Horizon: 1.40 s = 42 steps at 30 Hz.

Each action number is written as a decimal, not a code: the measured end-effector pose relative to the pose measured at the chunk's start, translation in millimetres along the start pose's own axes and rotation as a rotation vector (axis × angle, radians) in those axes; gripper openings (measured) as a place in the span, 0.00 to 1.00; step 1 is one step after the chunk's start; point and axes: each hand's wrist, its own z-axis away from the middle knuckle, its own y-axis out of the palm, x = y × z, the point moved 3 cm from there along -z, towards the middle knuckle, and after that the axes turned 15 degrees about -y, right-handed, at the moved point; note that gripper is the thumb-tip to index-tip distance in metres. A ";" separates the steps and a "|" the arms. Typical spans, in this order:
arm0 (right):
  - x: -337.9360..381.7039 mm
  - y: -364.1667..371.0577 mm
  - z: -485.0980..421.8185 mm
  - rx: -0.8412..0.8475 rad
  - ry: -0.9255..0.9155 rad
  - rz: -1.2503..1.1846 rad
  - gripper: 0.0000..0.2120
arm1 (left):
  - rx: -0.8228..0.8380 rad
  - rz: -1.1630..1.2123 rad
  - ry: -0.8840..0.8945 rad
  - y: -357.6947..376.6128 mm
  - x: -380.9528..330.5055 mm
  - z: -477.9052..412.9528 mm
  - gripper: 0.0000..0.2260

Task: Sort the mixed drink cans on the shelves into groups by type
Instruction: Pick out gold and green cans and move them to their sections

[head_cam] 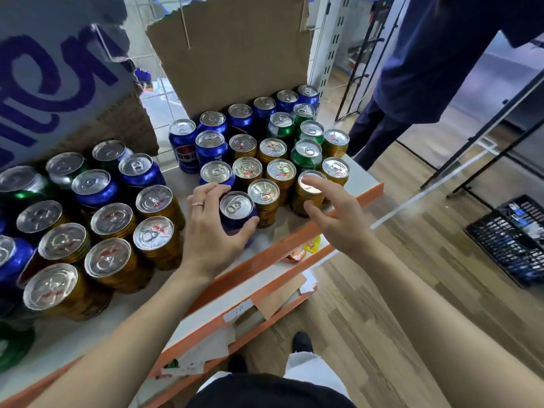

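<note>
Blue, gold and green drink cans stand mixed on a white shelf (357, 178) with an orange front edge. My left hand (212, 228) grips a blue can (238, 214) at the front of the right-hand group, thumb and fingers curled round its body. My right hand (335, 213) hovers spread over a gold can (306, 192) at the shelf's front right, fingers above its lid and thumb beside its body, not closed on it. Behind stand more gold cans (263, 198), green cans (307, 156) and a row of blue cans (210, 145).
A second mixed cluster of cans (112, 225) fills the shelf's left part. Cardboard sheets (235, 51) stand behind the cans. Lower orange-edged shelves (273, 290) hold paper scraps. Another person (426, 69) stands to the right, and a black crate (512, 237) sits on the wood floor.
</note>
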 end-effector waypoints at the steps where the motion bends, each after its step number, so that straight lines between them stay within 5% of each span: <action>1: -5.9 -3.8 -3.1 0.006 -0.021 0.000 0.20 | -0.047 -0.047 0.016 0.0 -6.8 1.1 0.32; 5: -29.4 -24.6 -19.0 0.005 -0.094 0.019 0.19 | -0.133 -0.150 0.088 7.9 -45.1 -2.9 0.29; 9: -55.5 -47.5 -34.2 0.015 -0.137 0.057 0.19 | -0.050 -0.116 0.084 33.0 -87.3 -25.8 0.27; 16: -111.3 -67.1 -50.1 0.139 -0.008 0.103 0.31 | 0.178 -0.318 -0.083 100.3 -111.7 -71.2 0.34; 22: -142.6 -57.0 -51.5 0.239 0.099 -0.084 0.39 | 0.165 -0.472 -0.182 125.4 -109.3 -89.1 0.35; 33: -149.4 -56.5 -64.1 0.214 0.012 -0.243 0.28 | 0.097 -0.246 -0.292 120.5 -118.1 -95.5 0.28; 42: -91.2 -125.3 -106.8 0.134 -0.194 -0.417 0.20 | 0.021 0.593 -0.340 49.8 -162.0 -97.7 0.22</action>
